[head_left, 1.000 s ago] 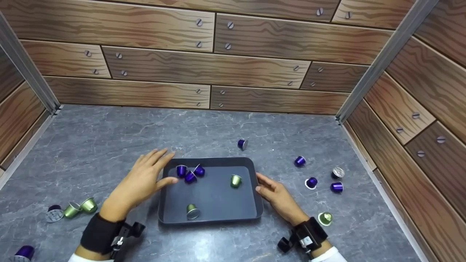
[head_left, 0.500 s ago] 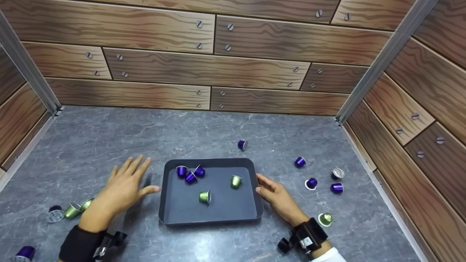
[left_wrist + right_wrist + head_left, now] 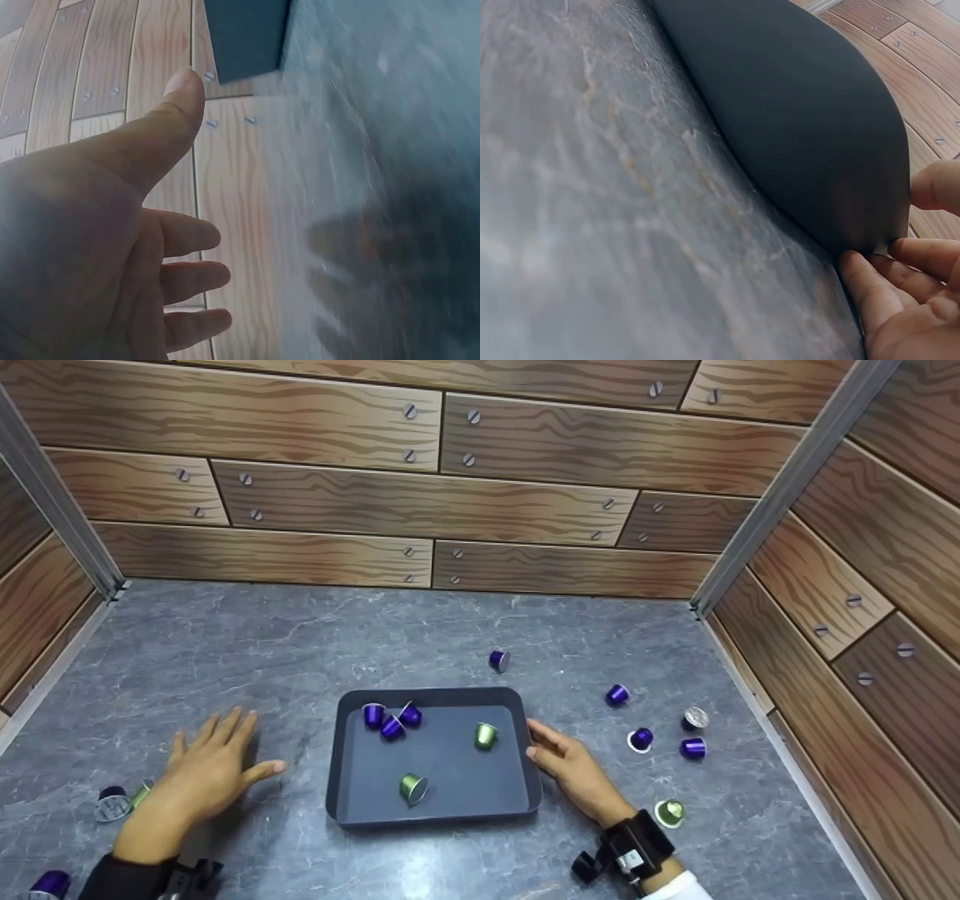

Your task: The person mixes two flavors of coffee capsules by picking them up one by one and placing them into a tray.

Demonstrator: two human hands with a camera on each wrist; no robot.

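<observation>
Tray point(image 3: 454, 765) lies on the table point(image 3: 300, 645) at the head view's six o'clock. The right hand point(image 3: 576, 771) grips its edge at three o'clock; the left hand point(image 3: 201, 781), well apart at nine o'clock, is splayed. Inside: three purple capsules point(image 3: 391, 728) at ten o'clock, green capsules point(image 3: 485, 736) at two and seven.

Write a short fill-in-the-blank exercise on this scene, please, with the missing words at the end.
1. The tray holds three purple capsules and ____ green capsules.
2. Of the left hand and right hand, only the ____ one touches the tray.
3. The lone capsule beyond the tray's far edge has a ____ body.

Missing words: two; right; purple.
</observation>
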